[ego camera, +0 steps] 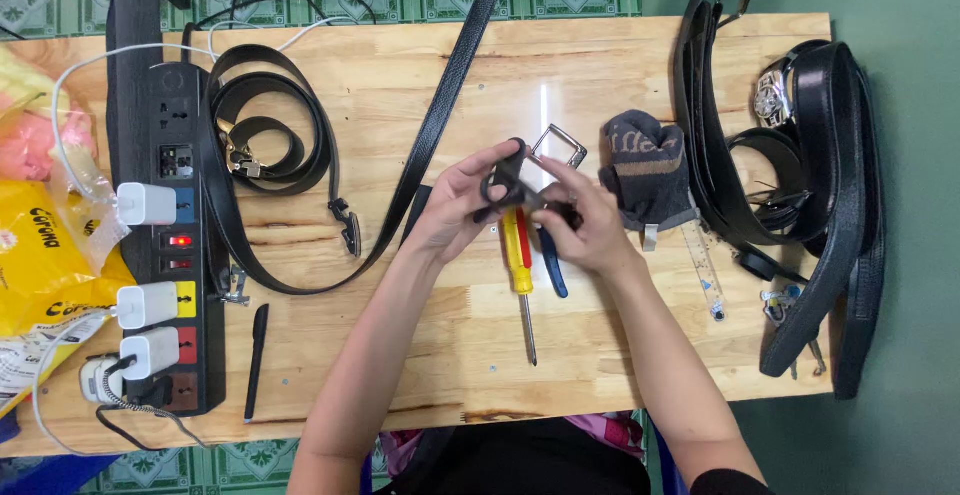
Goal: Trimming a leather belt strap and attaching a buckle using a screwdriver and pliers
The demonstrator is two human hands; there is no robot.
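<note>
- The left hand point(455, 205) is closed around the end of a black belt point(440, 120), fingers curled over a dark loop at the strap's tip; the rest of the strap runs up and away across the wooden table point(400, 345) to its far edge.
- The right hand point(590, 225) pinches the same strap end from the other side, thumb and fingers shut on it — just below a square metal buckle frame point(560, 145) that sticks up between the two hands.
- Directly under the hands lie a yellow-and-red screwdriver point(520, 275) and a blue-handled tool point(552, 265), both resting on the table, touched by neither hand as far as the view shows.
- A grey glove point(645, 170) sits just beside the right hand; a heap of black belts point(820, 195) lies further right, and a coiled belt point(265, 135) and a power strip point(170, 235) with plugged chargers lie to the left.
- Likely risks, as a judgement: the buckle frame is held only loosely and could slip free and drop onto the tools; the long strap trailing over the far edge could drag the work out of the fingers if it slides.
</note>
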